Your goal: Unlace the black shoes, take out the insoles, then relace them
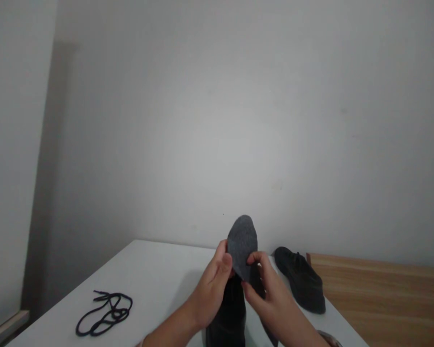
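Observation:
A grey insole (242, 243) is held upright between both hands above the white table, its rounded end pointing up. My left hand (213, 284) grips its left edge, thumb on the near face and fingers behind. On the other side, my right hand (269, 294) pinches the lower right edge between thumb and fingers. Below and behind the hands stands a black shoe (227, 315), partly covered by them. The lower part of the insole is hidden by my right hand.
A black shoelace (110, 313) lies loosely coiled on the white table (159, 270) at the left. A second black shoe (302, 279) rests near the table's right edge. Beyond that edge is a wooden panel (383, 299). A grey wall (217, 120) rises behind.

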### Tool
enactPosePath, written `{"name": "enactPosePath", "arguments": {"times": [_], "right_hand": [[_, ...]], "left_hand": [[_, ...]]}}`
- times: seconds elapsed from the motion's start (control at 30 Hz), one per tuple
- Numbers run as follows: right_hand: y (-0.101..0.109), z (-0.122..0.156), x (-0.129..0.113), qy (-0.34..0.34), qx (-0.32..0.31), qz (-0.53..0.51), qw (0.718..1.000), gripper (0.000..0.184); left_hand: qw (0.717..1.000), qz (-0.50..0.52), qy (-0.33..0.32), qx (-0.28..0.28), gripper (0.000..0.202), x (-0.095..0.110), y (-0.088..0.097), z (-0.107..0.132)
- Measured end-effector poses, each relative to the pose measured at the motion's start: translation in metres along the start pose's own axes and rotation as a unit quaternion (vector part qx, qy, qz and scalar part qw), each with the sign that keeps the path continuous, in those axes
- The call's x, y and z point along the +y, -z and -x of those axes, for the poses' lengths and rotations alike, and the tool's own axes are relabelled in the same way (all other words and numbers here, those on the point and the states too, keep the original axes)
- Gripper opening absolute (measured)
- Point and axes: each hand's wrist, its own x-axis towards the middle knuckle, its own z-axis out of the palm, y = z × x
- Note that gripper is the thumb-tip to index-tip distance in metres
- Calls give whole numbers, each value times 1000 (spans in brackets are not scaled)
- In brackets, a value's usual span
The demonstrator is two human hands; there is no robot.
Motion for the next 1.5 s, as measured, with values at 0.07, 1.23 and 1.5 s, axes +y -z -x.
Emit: {"name": "enactPosePath", "arguments": {"times": [0.07, 1.23, 1.5], "right_hand": [[5, -5, 4, -61, 3, -106, 992, 22], [47, -55, 41, -118, -234, 91, 961, 23], [75, -51, -7, -67, -379, 402, 831, 22]], "left_hand": [[989, -144, -17, -42, 36, -5, 15, -1], [811, -558, -33, -174, 29, -78, 76, 0], [833, -533, -26, -150, 14, -88, 76, 5]]}}
